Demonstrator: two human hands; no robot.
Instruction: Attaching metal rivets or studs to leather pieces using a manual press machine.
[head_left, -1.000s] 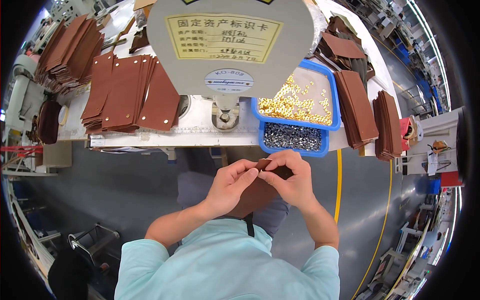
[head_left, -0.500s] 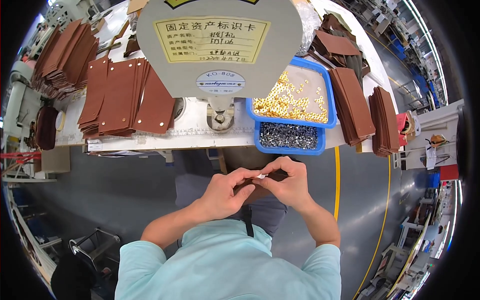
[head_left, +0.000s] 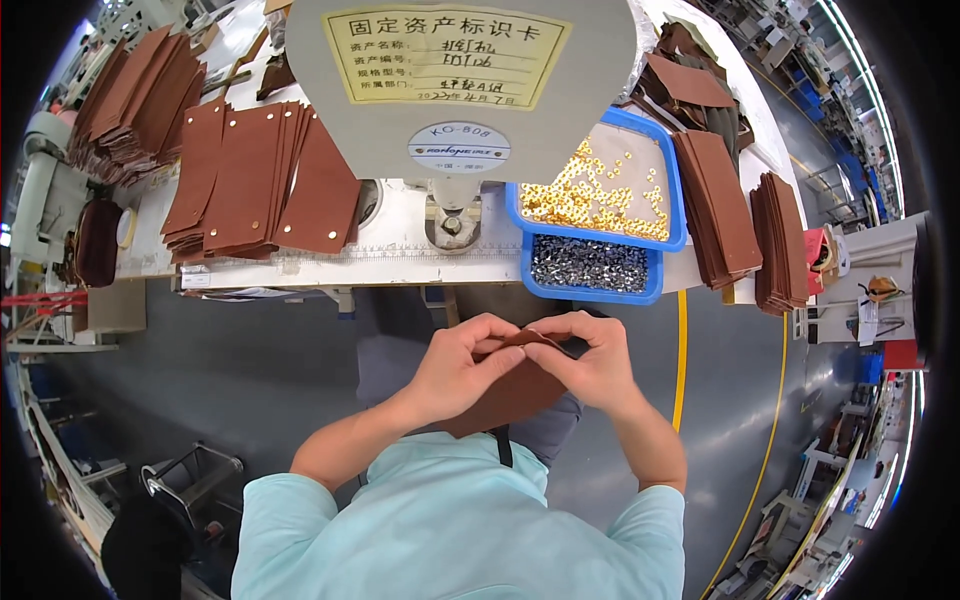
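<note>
Pinching the upper edge of a brown leather piece [head_left: 510, 395], left hand [head_left: 455, 362] and right hand [head_left: 597, 362] both grip it, thumbs near side, fingers far side, likely to keep the edge steady between them. Piece sits over the lap, below the table [head_left: 300, 270] edge, its lower part hanging loose; whether anything is tucked inside the pinch, cannot tell. Upper blue tray [head_left: 677, 190] holds gold rings [head_left: 600, 212], lower blue tray [head_left: 590, 294] dark metal bits [head_left: 588, 264]; separate trays probably keep kinds unmixed, right beside the machine [head_left: 400, 130] for easy reach. Left leather stack [head_left: 240, 190] lies fanned, seemingly for quick picking.
</note>
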